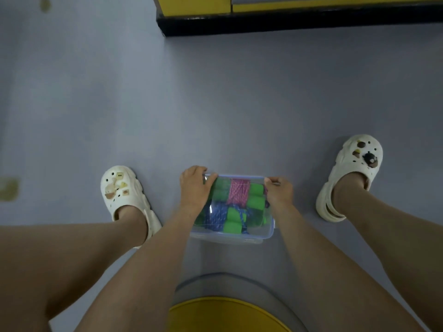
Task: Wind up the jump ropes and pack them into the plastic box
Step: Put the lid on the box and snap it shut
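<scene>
A clear plastic box (242, 237) with a blue rim stands on the grey floor between my feet, a transparent lid over it. Through the lid I see a wound pink rope (237, 191), a wound blue rope (217, 218) and several green foam handles (255, 196). My left hand (194, 188) lies over the box's far left corner with the fingers curled over the lid edge. My right hand (279, 190) pinches the lid's far right corner.
My two white clogs (124, 195) (352, 173) stand on either side of the box. A yellow stool seat (225, 315) is under me at the bottom. A yellow and black base (287, 20) runs along the far right.
</scene>
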Tool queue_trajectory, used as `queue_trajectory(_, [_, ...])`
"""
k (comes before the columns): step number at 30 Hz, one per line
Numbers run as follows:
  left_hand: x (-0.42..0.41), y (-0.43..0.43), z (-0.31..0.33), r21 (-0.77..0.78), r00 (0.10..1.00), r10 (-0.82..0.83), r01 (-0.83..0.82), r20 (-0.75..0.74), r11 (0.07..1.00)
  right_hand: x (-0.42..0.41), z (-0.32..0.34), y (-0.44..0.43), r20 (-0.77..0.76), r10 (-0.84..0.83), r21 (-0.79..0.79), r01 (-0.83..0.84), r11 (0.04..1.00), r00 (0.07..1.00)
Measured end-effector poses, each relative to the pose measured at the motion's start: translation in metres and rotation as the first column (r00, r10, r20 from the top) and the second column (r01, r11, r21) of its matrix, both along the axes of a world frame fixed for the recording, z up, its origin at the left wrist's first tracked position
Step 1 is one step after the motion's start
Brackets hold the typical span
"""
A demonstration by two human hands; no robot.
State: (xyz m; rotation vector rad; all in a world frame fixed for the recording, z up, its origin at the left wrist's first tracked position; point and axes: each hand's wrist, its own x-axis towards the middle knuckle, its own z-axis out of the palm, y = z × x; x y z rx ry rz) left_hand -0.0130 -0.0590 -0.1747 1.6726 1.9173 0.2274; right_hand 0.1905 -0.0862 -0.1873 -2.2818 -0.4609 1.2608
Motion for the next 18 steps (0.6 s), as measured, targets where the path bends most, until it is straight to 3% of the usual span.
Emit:
queue_trajectory(4, [0.001, 0.000, -0.005, -0.035, 0.995, -0.035, 0.031, -0.096, 0.999, 0.001, 0.003, 0.000, 0.053, 0.005, 0.007, -0.006, 1.000, 0.999])
queue_trajectory(13, [0.002, 0.006, -0.003, -0.100, 0.997, 0.046, -0.052, -0.060, 0.994, 0.003, 0.008, 0.002, 0.066, 0.054, -0.026, -0.053, 0.998, 0.996])
queue_trajectory(15, [-0.001, 0.000, -0.003, -0.107, 0.991, 0.119, -0.125, -0.062, 0.986, 0.005, 0.014, 0.003, 0.055, 0.013, -0.043, -0.011, 0.999, 0.998])
queue_trajectory(18, [-0.005, -0.019, 0.002, -0.123, 0.930, 0.361, -0.367, -0.073, 0.922, 0.013, 0.022, 0.002, 0.026, -0.049, -0.045, 0.050, 0.998, 0.998])
